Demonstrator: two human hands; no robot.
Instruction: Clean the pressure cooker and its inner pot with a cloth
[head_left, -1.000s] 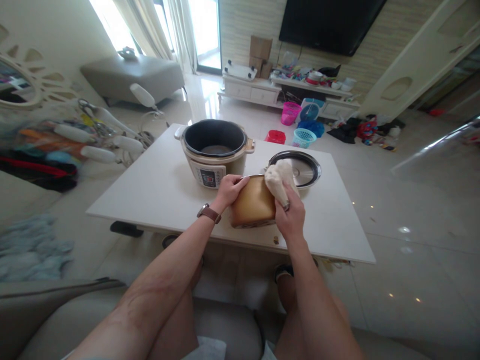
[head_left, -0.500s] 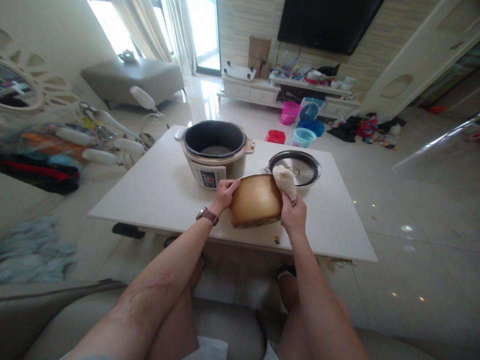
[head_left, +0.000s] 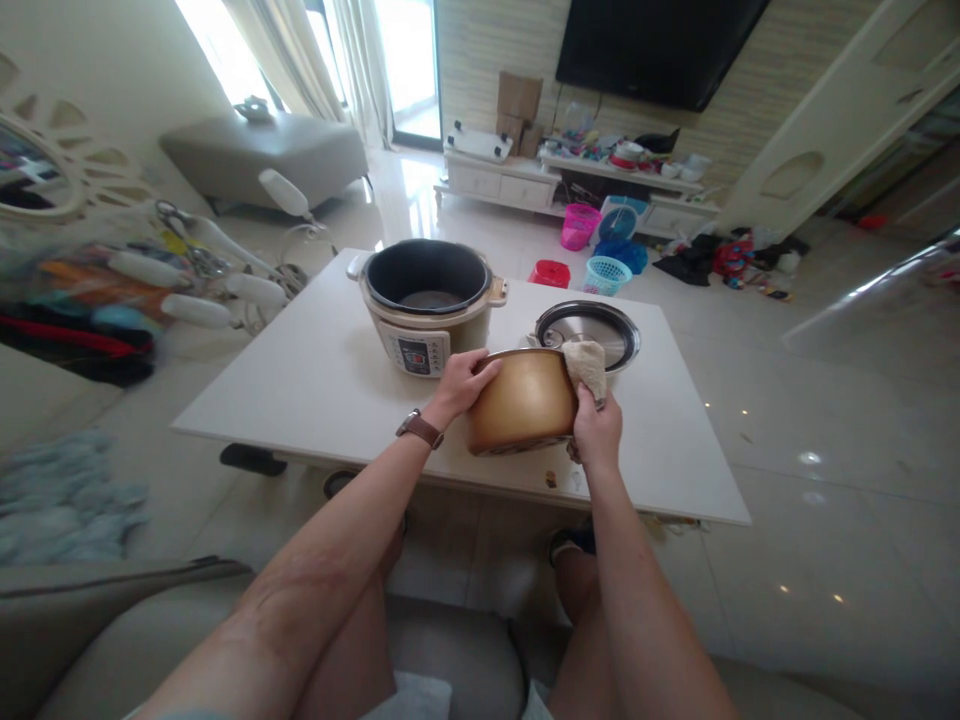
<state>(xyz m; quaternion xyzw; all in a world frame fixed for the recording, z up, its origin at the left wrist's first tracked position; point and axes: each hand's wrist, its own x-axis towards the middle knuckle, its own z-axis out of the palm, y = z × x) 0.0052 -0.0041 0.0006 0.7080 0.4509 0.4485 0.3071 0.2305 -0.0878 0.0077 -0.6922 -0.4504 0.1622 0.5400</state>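
A gold-coloured inner pot [head_left: 523, 402] is held tilted above the near side of the white table [head_left: 300, 385]. My left hand [head_left: 461, 385] grips its left side near the rim. On the other side, my right hand [head_left: 598, 430] is closed around a beige cloth [head_left: 586, 368], which rests against the pot's right rim. Behind and to the left stands the pressure cooker body [head_left: 424, 310], open at the top and dark inside. Its round lid [head_left: 591, 335] lies upside down on the table, just beyond the cloth. The pot's inside is hidden from me.
A small dark bit [head_left: 551, 480] lies by the table's near edge. Past the far edge, a blue basket [head_left: 607, 275], a pink basket [head_left: 580, 227] and a red container [head_left: 551, 272] stand on the floor. White lamp arms [head_left: 255, 290] reach toward the table's left side.
Both hands have shifted slightly right with the pot. The cloth has moved right and a little down along the rim, and the left fingers now lie further across the pot.
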